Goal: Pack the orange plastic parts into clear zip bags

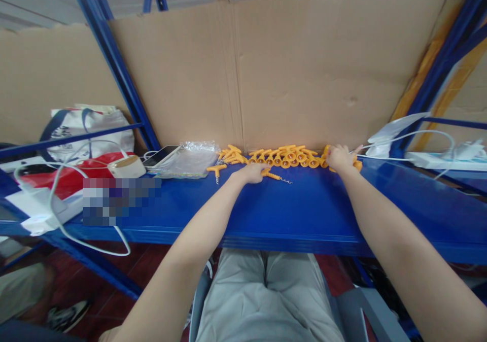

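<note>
A row of several orange plastic corkscrews (289, 156) lies along the back of the blue shelf (304, 215), against the cardboard wall. My left hand (253, 172) rests on the shelf, fingers closed on one orange corkscrew (276, 176) whose metal spiral sticks out to the right. My right hand (340, 157) is at the right end of the row, fingers curled over the orange pieces there. One more orange corkscrew (216, 169) lies apart, left of my left hand.
A clear plastic bag (190, 159) and a phone (162, 156) lie left of the row. Further left are a white charger with cable (125, 166), a red and white bag (81, 129) and white boxes. A power strip (437, 158) with cables lies at right. Blue rack posts (114, 63) frame the shelf.
</note>
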Demonstrator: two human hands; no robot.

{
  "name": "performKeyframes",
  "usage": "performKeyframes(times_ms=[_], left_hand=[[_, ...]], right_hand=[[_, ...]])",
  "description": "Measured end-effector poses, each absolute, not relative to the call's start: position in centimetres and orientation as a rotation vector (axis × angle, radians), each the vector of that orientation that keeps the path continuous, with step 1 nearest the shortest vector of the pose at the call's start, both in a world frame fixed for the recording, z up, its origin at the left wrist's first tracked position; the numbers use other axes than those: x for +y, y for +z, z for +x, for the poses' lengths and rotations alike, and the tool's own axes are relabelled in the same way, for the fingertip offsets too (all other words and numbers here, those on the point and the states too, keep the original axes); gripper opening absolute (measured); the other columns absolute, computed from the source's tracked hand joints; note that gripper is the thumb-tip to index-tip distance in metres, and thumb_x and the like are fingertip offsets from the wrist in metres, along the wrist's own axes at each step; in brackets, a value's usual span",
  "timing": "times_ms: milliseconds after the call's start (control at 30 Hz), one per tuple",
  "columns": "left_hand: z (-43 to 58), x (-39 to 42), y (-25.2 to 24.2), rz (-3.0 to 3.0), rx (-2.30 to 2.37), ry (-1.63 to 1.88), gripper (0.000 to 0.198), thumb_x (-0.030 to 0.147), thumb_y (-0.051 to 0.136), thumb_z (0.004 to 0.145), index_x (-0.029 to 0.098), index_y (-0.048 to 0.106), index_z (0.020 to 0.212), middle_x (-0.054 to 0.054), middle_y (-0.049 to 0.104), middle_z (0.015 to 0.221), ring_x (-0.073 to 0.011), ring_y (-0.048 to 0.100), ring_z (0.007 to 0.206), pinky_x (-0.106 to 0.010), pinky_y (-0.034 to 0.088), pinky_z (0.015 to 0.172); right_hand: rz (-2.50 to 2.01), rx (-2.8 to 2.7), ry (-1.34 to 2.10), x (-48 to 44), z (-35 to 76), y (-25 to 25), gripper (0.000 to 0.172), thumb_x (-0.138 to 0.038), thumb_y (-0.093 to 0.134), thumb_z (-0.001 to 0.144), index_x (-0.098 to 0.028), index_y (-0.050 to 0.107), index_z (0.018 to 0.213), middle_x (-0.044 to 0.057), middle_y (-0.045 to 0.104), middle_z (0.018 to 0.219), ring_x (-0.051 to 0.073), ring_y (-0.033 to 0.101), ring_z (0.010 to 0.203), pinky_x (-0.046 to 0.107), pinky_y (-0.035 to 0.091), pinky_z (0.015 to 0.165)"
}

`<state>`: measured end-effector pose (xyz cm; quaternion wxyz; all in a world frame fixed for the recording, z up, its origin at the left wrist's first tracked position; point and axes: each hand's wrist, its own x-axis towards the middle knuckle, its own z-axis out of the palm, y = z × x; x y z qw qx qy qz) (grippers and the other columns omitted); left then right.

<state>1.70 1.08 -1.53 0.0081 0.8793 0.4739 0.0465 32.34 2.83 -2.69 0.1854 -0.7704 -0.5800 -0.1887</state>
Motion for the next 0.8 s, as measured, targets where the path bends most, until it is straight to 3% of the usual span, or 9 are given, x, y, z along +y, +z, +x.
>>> performKeyframes(times_ms=[167, 333, 600, 800], left_hand=[[2.2, 0.3, -1.0, 2.695, 1.504, 0.041, 0.039, 0.015, 0.045, 0.084, 0.02, 0.06, 0.12, -0.005, 0.064, 0.124, -0.0205, 0.059, 0.113, -0.026, 0.044, 0.094], [2.4, 0.1, -0.9, 2.67, 1.558, 0.031, 0.028, 0.018, 0.049, 0.083, 0.017, 0.061, 0.108, -0.008, 0.069, 0.108, -0.0212, 0.063, 0.099, -0.026, 0.047, 0.082], [2.5, -0.2, -0.8, 2.62, 1.594, 0.047, 0.03, 0.016, 0.046, 0.084, 0.017, 0.058, 0.111, -0.008, 0.068, 0.11, -0.0208, 0.063, 0.1, -0.026, 0.048, 0.081], [2.5, 0.1, -1.0, 2.626, 1.593, 0.043, 0.029, 0.016, 0.047, 0.084, 0.018, 0.057, 0.111, -0.007, 0.067, 0.113, -0.0211, 0.062, 0.104, -0.026, 0.047, 0.082]], right_hand=[[-2.155, -1.626, -0.523, 2.6, 32.3, -2.5, 0.031, -0.008, 0.039, 0.083, -0.016, 0.068, 0.093, 0.013, 0.067, 0.097, 0.029, 0.056, 0.105, 0.063, 0.028, 0.1], [-2.012, -1.547, -0.607, 2.0, 31.1, -1.4, 0.033, -0.01, 0.036, 0.085, -0.009, 0.066, 0.098, 0.019, 0.065, 0.103, 0.031, 0.057, 0.104, 0.062, 0.029, 0.1], [-1.915, -1.641, -0.642, 1.3, 28.8, 1.7, 0.027, -0.013, 0.041, 0.083, -0.009, 0.067, 0.091, 0.019, 0.065, 0.103, 0.033, 0.056, 0.105, 0.068, 0.021, 0.101], [-2.263, -1.927, -0.233, -0.8, 26.6, 3.6, 0.021, -0.01, 0.051, 0.076, -0.015, 0.071, 0.082, 0.013, 0.07, 0.091, 0.031, 0.062, 0.102, 0.066, 0.022, 0.104]])
